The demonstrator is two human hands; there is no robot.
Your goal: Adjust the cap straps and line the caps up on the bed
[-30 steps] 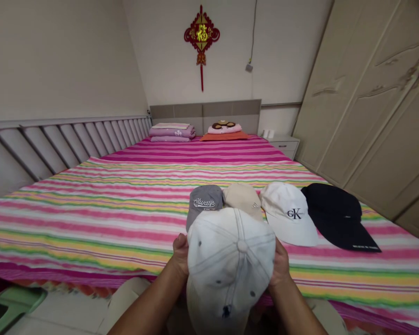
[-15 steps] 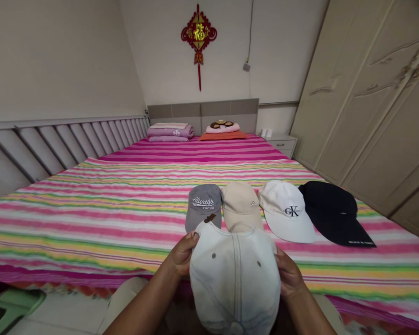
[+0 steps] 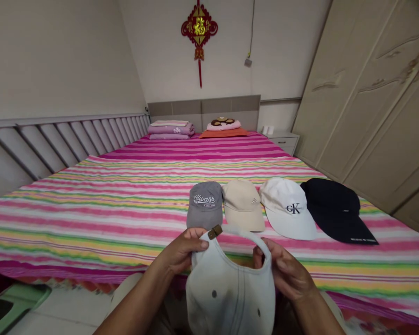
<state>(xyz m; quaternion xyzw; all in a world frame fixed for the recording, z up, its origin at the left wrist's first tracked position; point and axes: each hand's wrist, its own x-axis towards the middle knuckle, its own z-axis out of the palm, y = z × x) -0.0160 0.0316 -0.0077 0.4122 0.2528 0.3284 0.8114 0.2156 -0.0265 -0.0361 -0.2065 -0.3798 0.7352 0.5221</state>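
Observation:
Between my hands hangs a pale blue-grey cap (image 3: pixel 230 293), its rear opening and curved strap facing up. My left hand (image 3: pixel 183 249) is closed on the cap's edge beside a brass-coloured buckle (image 3: pixel 215 231). At the strap's other end my right hand (image 3: pixel 282 267) grips the edge, some fingertips showing through the opening. Beyond them, a grey cap (image 3: pixel 205 216), a beige cap (image 3: pixel 243 207), a white cap (image 3: pixel 288 209) with "CK" lettering and a black cap (image 3: pixel 335 209) lie in a row on the bed. The held cap's lower part is cut off by the frame.
A striped sheet (image 3: pixel 91 209) covers the bed. Folded purple bedding (image 3: pixel 171 130) and a pink-and-orange pile (image 3: pixel 224 128) sit by the headboard (image 3: pixel 181 109). A railing (image 3: pixel 66 139) runs along the left, a wardrobe (image 3: pixel 366 116) stands right, and a green stool (image 3: pixel 24 302) is at lower left.
The held cap has moved lower and tipped, so its rear opening and strap now show. My right hand has shifted up onto the strap's end. The row of caps stays put.

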